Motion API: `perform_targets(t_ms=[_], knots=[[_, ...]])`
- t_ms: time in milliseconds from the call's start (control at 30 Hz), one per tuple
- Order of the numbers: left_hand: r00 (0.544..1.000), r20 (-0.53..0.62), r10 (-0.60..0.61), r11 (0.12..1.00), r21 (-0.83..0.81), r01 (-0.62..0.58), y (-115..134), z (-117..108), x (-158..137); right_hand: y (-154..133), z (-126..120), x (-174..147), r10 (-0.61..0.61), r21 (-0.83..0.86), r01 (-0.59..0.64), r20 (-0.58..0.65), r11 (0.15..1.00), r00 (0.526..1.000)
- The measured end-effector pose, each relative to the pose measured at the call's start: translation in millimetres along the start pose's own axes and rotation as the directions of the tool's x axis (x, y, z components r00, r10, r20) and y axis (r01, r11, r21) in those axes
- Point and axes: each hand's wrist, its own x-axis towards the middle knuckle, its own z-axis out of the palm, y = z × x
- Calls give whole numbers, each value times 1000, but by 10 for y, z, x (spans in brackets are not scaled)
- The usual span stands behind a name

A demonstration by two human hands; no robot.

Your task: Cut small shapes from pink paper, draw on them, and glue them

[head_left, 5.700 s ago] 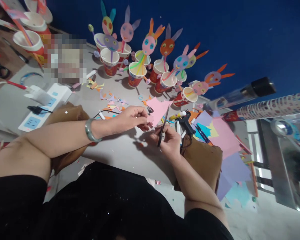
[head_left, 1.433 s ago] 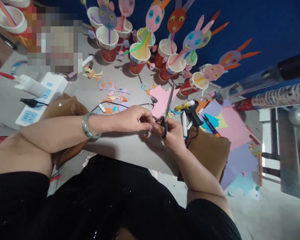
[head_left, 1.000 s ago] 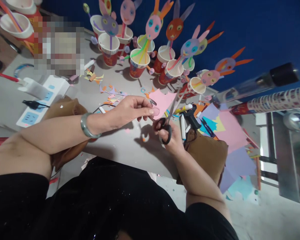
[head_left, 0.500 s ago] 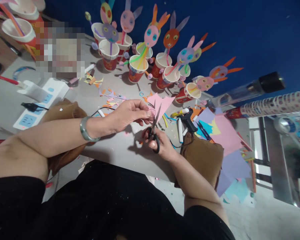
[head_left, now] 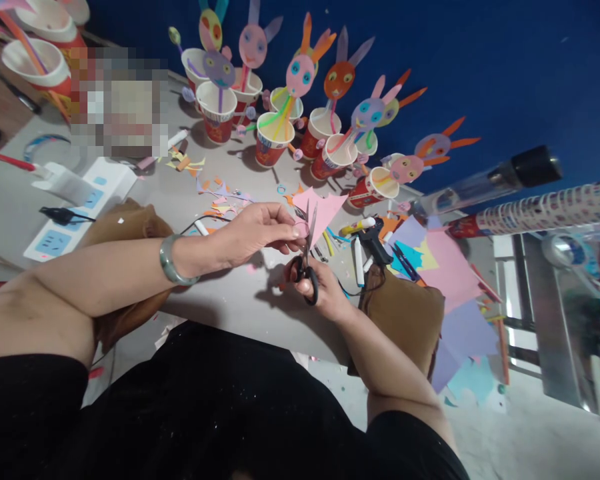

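Observation:
My left hand [head_left: 265,229] pinches a small piece of pink paper [head_left: 301,229] between thumb and fingers. In my right hand [head_left: 323,288] are black-handled scissors [head_left: 308,263], fingers through the loops, blades pointing away from me. The blades stand slightly apart, right beside the pinched paper. Behind them a larger pink paper sheet [head_left: 329,210] with a jagged upper edge shows; whether it joins the pinched piece I cannot tell.
Paper cups with rabbit-faced figures [head_left: 275,143] line the back. Paper scraps [head_left: 220,193] lie left of centre. A black glue gun [head_left: 377,243], markers [head_left: 359,260] and coloured paper [head_left: 455,267] are on the right. A white power strip [head_left: 80,210] sits left.
The scissor blades have come closer together beside the pinched pink paper. My left hand keeps its pinch, and the view has shifted slightly.

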Motion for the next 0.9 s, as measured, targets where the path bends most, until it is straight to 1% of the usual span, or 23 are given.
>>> perform_targets(t_ms=[167, 900], knots=[[1000, 1, -9, 1000, -7, 9, -11, -6, 12, 13, -2, 6, 2, 10, -2, -6, 1000, 1000], [999, 16, 28, 999, 19, -28, -28, -27, 16, -28, -13, 13, 26, 22, -25, -34, 999, 999]])
